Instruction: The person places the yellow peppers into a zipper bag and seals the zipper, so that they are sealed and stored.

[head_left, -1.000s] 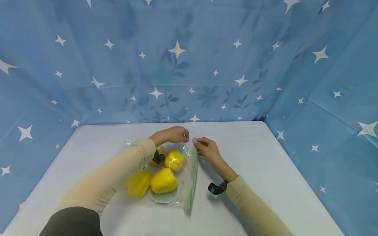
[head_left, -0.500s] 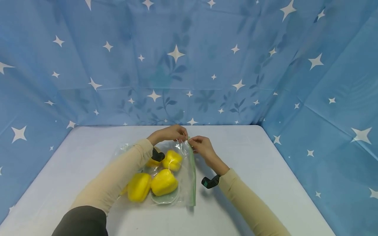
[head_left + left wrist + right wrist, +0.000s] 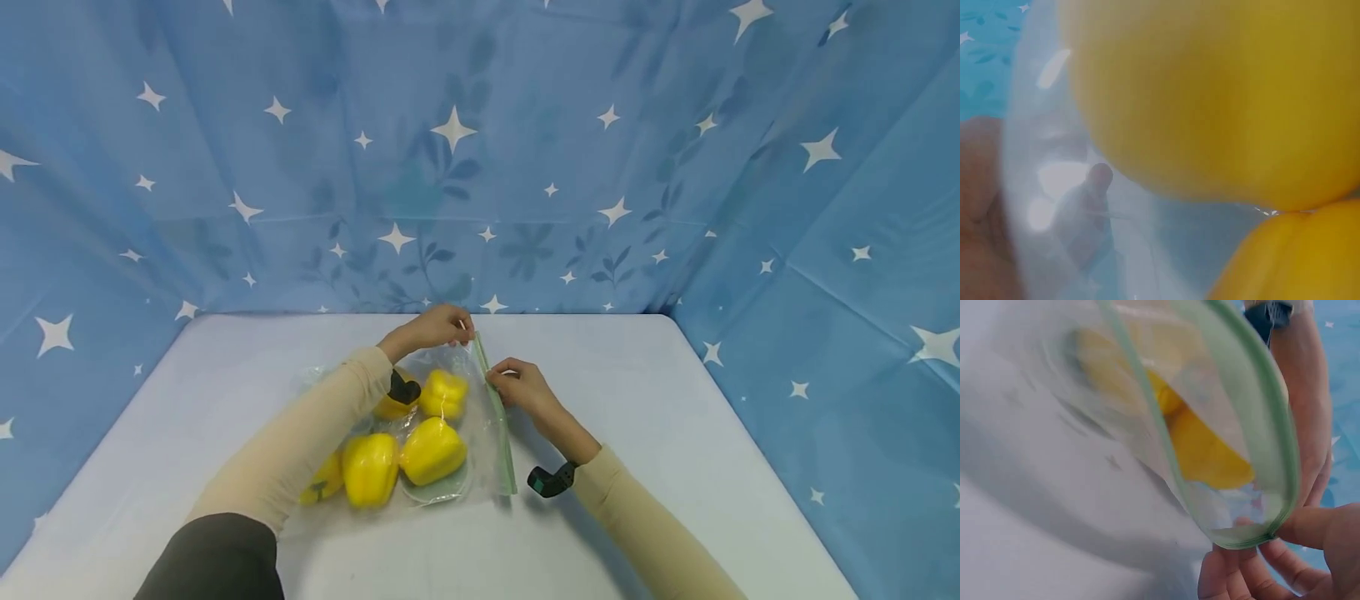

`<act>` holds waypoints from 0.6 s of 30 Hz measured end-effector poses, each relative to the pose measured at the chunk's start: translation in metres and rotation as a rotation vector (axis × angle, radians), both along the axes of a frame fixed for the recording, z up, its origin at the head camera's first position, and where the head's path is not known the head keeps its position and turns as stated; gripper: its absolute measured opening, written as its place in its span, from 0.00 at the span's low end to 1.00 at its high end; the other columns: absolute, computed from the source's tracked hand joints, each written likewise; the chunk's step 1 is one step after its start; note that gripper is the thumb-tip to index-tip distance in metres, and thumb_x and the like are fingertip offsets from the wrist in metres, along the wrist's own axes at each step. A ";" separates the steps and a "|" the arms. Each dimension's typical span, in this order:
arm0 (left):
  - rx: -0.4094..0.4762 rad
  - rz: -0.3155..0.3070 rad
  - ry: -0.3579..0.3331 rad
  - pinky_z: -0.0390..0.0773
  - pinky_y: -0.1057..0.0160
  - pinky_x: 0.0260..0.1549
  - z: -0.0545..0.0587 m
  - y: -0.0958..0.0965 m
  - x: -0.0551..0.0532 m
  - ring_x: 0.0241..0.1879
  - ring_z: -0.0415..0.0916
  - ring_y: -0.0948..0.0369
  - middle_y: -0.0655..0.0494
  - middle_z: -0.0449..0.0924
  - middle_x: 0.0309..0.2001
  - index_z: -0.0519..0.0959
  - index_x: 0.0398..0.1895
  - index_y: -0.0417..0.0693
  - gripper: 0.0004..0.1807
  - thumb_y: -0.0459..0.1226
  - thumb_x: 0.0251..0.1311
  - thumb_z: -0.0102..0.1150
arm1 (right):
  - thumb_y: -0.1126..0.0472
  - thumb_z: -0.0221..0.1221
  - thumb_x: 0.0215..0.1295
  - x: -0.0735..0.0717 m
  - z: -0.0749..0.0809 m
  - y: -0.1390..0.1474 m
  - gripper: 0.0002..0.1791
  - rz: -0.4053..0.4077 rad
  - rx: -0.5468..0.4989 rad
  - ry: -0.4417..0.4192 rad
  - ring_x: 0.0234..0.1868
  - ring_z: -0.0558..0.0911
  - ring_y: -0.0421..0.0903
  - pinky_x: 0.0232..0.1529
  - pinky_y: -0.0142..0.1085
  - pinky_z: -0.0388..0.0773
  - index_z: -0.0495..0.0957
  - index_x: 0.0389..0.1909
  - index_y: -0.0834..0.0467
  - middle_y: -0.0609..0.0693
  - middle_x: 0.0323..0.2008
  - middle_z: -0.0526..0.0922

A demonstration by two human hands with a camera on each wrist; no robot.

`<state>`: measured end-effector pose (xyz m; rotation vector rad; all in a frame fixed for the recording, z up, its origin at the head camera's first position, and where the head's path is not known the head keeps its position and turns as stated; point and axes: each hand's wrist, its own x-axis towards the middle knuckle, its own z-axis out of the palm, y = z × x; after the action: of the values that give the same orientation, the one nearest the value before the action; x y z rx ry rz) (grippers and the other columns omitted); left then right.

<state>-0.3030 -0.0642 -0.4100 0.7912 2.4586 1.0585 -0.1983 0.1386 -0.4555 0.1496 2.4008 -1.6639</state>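
A clear zip bag (image 3: 483, 450) with a green zip strip lies on the table, several yellow bell peppers (image 3: 433, 451) inside it. At the far end of the strip, my left hand (image 3: 433, 327) pinches the bag's corner. My right hand (image 3: 525, 389) pinches the strip a little nearer to me, thumb and fingertips at the green edge. In the right wrist view the bag's mouth gapes between two green zip edges (image 3: 1285, 425), a pepper (image 3: 1204, 450) showing within. Bag film and a pepper (image 3: 1229, 106) fill most of the left wrist view.
A white table (image 3: 645, 417) carries the bag. Blue star-patterned cloth (image 3: 480, 167) hangs behind it and along both sides. A pale round shape (image 3: 438, 490) shows under the nearest peppers. My left forearm (image 3: 292, 450) crosses over the bag's left part.
My left hand has come to the strip's far corner and grips it. My right hand, close to that corner half a second ago, has moved down along the strip. The strip now slants.
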 end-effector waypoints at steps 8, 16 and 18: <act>-0.028 0.005 0.022 0.82 0.61 0.39 -0.003 0.011 0.003 0.36 0.81 0.54 0.45 0.86 0.41 0.83 0.45 0.40 0.10 0.36 0.78 0.54 | 0.57 0.61 0.74 0.030 0.000 0.009 0.09 0.023 -0.017 -0.028 0.28 0.81 0.43 0.34 0.36 0.83 0.82 0.43 0.60 0.52 0.33 0.88; -0.037 0.014 0.019 0.82 0.59 0.42 -0.004 0.016 0.001 0.39 0.81 0.53 0.45 0.86 0.42 0.82 0.46 0.41 0.10 0.37 0.78 0.53 | 0.57 0.61 0.74 0.063 -0.004 0.024 0.13 0.087 -0.098 -0.043 0.25 0.84 0.42 0.32 0.35 0.83 0.79 0.46 0.64 0.52 0.30 0.89; -0.026 0.012 0.008 0.83 0.59 0.43 -0.005 0.019 0.001 0.40 0.81 0.53 0.46 0.86 0.42 0.82 0.45 0.41 0.09 0.37 0.78 0.54 | 0.56 0.61 0.75 0.071 -0.005 0.028 0.14 0.108 -0.127 -0.051 0.25 0.84 0.42 0.31 0.36 0.84 0.78 0.47 0.64 0.51 0.30 0.89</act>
<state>-0.3025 -0.0456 -0.4148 0.7754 2.4814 1.0273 -0.1270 0.1661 -0.4602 0.0408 2.2172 -1.7354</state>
